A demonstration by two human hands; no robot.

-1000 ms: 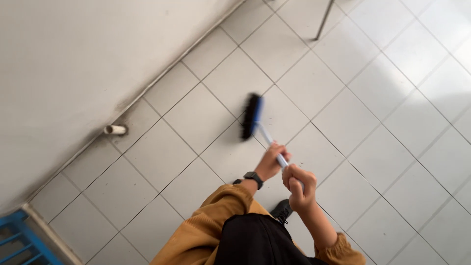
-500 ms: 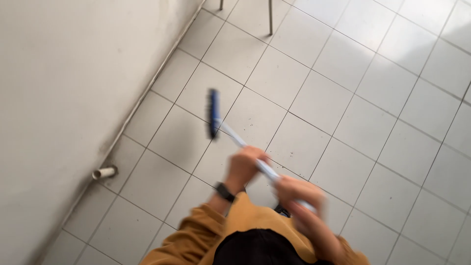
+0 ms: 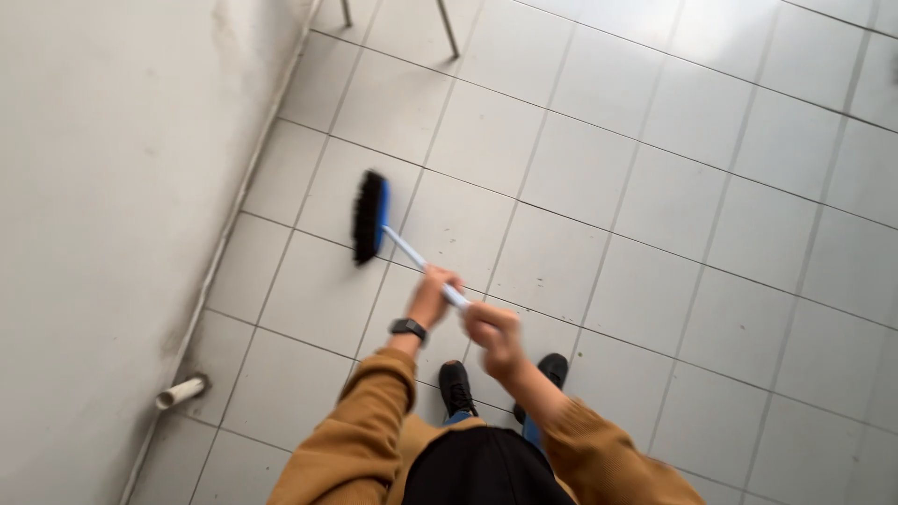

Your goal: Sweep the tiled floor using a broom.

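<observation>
I hold a broom with a blue head and black bristles [image 3: 369, 218], its pale handle [image 3: 412, 257] running back to my hands. My left hand [image 3: 432, 293], with a black watch on the wrist, grips the handle lower down. My right hand [image 3: 493, 334] grips the handle's upper end, just behind the left. The bristles rest on the white tiled floor [image 3: 655, 206] close to the wall. My mustard sleeves and black shoes [image 3: 456, 385] show at the bottom.
A white wall [image 3: 103, 187] runs along the left, dirty near its base. A short white pipe stub [image 3: 181, 392] sticks out at floor level. Two thin metal furniture legs [image 3: 447, 28] stand at the top. Small dark specks lie on the tiles.
The view swung so the wall now runs more upright. The broom head moved left, nearer the wall, and my shoes came into view.
</observation>
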